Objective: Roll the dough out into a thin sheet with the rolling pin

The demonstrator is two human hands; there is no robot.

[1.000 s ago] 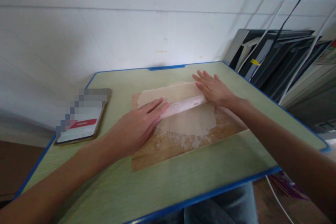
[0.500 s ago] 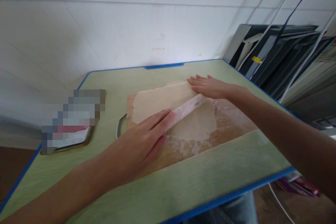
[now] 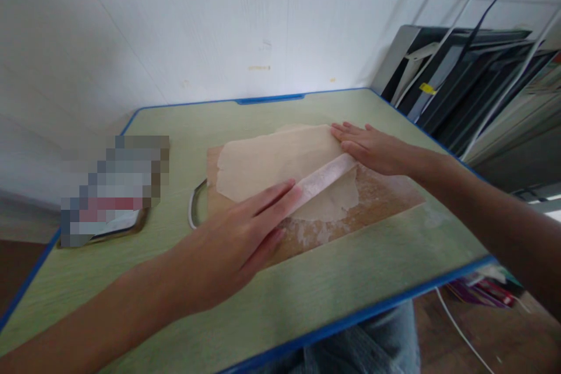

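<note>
A floured rolling pin (image 3: 323, 178) lies diagonally over a wide, thin sheet of dough (image 3: 272, 155). My left hand (image 3: 245, 228) rests on the pin's near left end, fingers stretched forward and thumb apart. That end of the pin is hidden under it. At the far right end, my right hand (image 3: 370, 143) lies flat with its palm on the pin. Its fingers extend past the pin over the dough's edge. Beneath the dough is a wooden board (image 3: 390, 193), dusted with flour and showing a metal handle (image 3: 191, 207) at its left side.
The board lies on a pale green table (image 3: 342, 280) with a blue rim. A pixelated flat object (image 3: 116, 193) sits at the left. A white wall (image 3: 210, 35) stands behind the table. Dark flat panels (image 3: 468, 76) lean at the right, with cables hanging in front.
Both hands have shifted slightly right on the dough along with the rolling pin. The view has tilted down a little, so the table and wall appear higher.
</note>
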